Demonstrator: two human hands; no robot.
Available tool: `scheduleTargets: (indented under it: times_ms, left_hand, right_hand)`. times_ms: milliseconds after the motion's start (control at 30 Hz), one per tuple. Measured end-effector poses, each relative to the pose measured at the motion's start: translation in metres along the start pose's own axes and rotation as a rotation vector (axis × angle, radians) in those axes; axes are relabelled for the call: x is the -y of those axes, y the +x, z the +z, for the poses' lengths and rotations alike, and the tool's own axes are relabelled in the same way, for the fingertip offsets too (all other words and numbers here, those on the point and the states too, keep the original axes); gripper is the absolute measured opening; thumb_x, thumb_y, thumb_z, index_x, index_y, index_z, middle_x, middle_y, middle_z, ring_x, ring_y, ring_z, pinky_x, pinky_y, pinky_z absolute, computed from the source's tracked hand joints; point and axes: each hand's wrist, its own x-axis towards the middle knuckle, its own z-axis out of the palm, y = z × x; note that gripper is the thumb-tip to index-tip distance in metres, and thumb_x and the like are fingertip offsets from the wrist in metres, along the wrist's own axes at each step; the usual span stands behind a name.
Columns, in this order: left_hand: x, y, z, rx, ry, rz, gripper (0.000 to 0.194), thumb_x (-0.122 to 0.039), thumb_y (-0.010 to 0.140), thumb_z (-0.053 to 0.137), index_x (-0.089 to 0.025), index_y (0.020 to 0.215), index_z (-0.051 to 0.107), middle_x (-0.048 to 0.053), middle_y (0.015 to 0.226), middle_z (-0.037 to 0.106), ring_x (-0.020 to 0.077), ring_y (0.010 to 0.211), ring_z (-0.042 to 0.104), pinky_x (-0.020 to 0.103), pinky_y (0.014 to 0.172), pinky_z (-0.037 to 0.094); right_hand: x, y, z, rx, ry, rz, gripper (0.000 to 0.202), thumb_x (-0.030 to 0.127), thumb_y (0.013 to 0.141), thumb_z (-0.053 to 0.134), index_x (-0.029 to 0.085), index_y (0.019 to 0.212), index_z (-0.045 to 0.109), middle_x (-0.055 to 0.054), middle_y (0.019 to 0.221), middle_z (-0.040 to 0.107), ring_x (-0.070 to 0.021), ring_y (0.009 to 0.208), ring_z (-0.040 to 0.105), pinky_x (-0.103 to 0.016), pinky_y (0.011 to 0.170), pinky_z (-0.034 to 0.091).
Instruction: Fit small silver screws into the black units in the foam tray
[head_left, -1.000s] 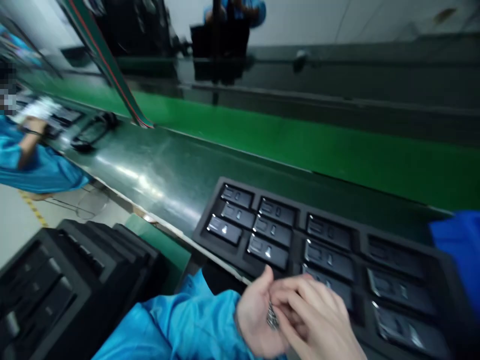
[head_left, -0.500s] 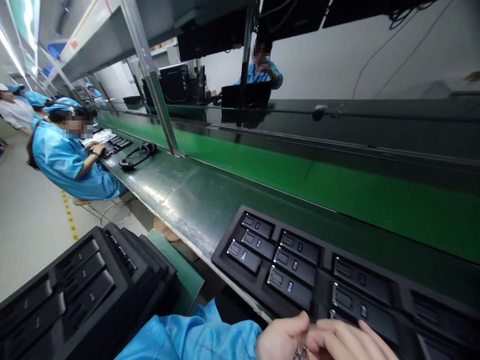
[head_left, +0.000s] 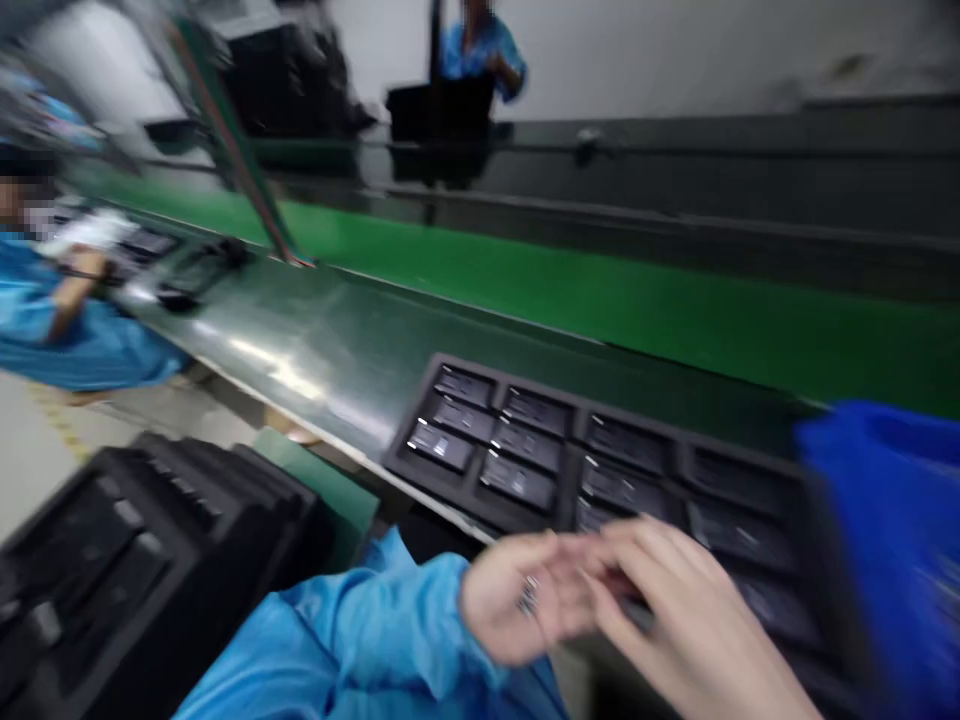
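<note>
Metal bits (head_left: 528, 597) lie loose in the upturned palm of the left hand (head_left: 514, 615), at 6 o'clock in the view. The green desk (head_left: 337, 325) runs from 10 o'clock toward 3, smooth and shiny, with a bright glare at 10. From the hands, a stack (head_left: 187, 540) of thick, matt black trays stands at 9 o'clock. On the desk, a black tray (head_left: 417, 410) spreads from 12 to 3 o'clock; its rectangular pockets hold glossy black cases (head_left: 442, 445) with rounded corners. Something blue (head_left: 885, 500), blurred, sits at 3 o'clock, close by the tray's far right end. A person in blue (head_left: 82, 320) is at 10 o'clock, near a dark looped object (head_left: 202, 272) on the desk. The right hand (head_left: 675, 610) blocks part of the tray; its fingers are bent near the left fingertips, and whether they grip anything cannot be told. The left fingers are spread nearly flat, unclosed. The bits are small, silvery and thin.
</note>
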Motion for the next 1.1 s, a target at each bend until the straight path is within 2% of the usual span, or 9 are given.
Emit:
scheduleTargets:
  times_ms: [33,100,200,333,433,600,667,867,1100]
  left_hand:
    - [0.000,-0.003,0.001,-0.011,-0.058,-0.023,0.044,-0.029,0.100,0.033,-0.019,0.110,0.075,0.007,0.122,0.071,0.0121,0.112,0.068,0.019,0.094,0.051]
    - [-0.003,-0.004,0.000,-0.019,-0.159,-0.095,0.038,-0.031,0.101,0.040,-0.017,0.118,0.072,0.007,0.130,0.067,0.0135,0.120,0.064,0.024,0.107,0.044]
    - [-0.010,0.002,-0.007,-0.073,-0.240,-0.228,0.038,-0.030,0.101,0.044,-0.016,0.129,0.064,0.007,0.138,0.062,0.0154,0.129,0.058,0.028,0.117,0.035]
    - [-0.013,0.006,-0.007,-0.165,-0.270,-0.341,0.053,-0.029,0.101,0.044,-0.016,0.152,0.037,0.008,0.140,0.061,0.0159,0.133,0.053,0.029,0.121,0.029]
    - [-0.012,0.007,-0.004,-0.187,-0.313,-0.360,0.055,-0.028,0.102,0.041,-0.015,0.155,0.032,0.009,0.138,0.062,0.0164,0.130,0.056,0.030,0.119,0.031]
    - [-0.011,0.013,-0.009,-0.153,-0.329,-0.379,0.040,-0.030,0.102,0.040,-0.014,0.132,0.062,0.007,0.135,0.064,0.0168,0.126,0.060,0.028,0.113,0.039]
    - [-0.011,0.015,-0.012,-0.128,-0.326,-0.376,0.039,-0.031,0.102,0.041,-0.015,0.126,0.066,0.007,0.136,0.063,0.0175,0.126,0.060,0.028,0.111,0.041]
    - [-0.010,0.018,-0.017,-0.093,-0.335,-0.377,0.040,-0.032,0.102,0.041,-0.015,0.127,0.067,0.006,0.139,0.060,0.0182,0.130,0.057,0.028,0.112,0.041]
    - [-0.013,0.019,-0.019,-0.042,-0.368,-0.380,0.042,-0.034,0.102,0.039,-0.014,0.127,0.066,0.007,0.139,0.060,0.0182,0.130,0.057,0.028,0.111,0.042]
  right_hand:
    - [0.001,0.001,-0.011,0.060,-0.003,0.004,0.009,0.024,0.077,0.059,0.032,0.077,0.055,-0.005,0.076,0.065,-0.0230,0.070,0.065,-0.039,0.059,0.055]
    - [-0.008,0.004,-0.030,0.078,-0.041,0.055,0.010,0.017,0.083,0.055,0.027,0.081,0.053,-0.003,0.080,0.061,-0.0193,0.076,0.063,-0.035,0.066,0.054]
    - [-0.044,-0.002,-0.054,-0.015,-0.168,0.198,0.008,0.015,0.085,0.054,0.023,0.083,0.054,-0.003,0.086,0.059,-0.0174,0.085,0.061,-0.033,0.075,0.052]
    - [-0.091,-0.018,-0.072,-0.042,-0.411,0.349,0.007,0.015,0.083,0.054,0.022,0.080,0.054,-0.003,0.087,0.059,-0.0175,0.084,0.060,-0.033,0.077,0.051]
    - [-0.113,-0.018,-0.066,0.053,-0.471,0.392,0.007,0.015,0.082,0.053,0.021,0.080,0.056,-0.004,0.089,0.060,-0.0172,0.081,0.060,-0.031,0.073,0.049]
    - [-0.128,-0.001,-0.042,0.240,-0.585,0.396,0.015,0.018,0.088,0.048,0.017,0.087,0.063,-0.008,0.098,0.062,-0.0157,0.072,0.058,-0.030,0.061,0.040]
    - [-0.130,0.006,-0.037,0.312,-0.640,0.383,0.020,0.018,0.091,0.044,0.016,0.090,0.064,-0.009,0.100,0.063,-0.0154,0.069,0.056,-0.031,0.057,0.034]
    - [-0.131,0.017,-0.033,0.477,-0.757,0.333,0.028,0.018,0.094,0.038,0.013,0.092,0.066,-0.011,0.100,0.063,-0.0153,0.066,0.053,-0.033,0.054,0.023]
    - [-0.130,0.017,-0.033,0.524,-0.796,0.273,0.029,0.019,0.096,0.037,0.013,0.093,0.066,-0.011,0.098,0.063,-0.0164,0.068,0.054,-0.034,0.054,0.027]
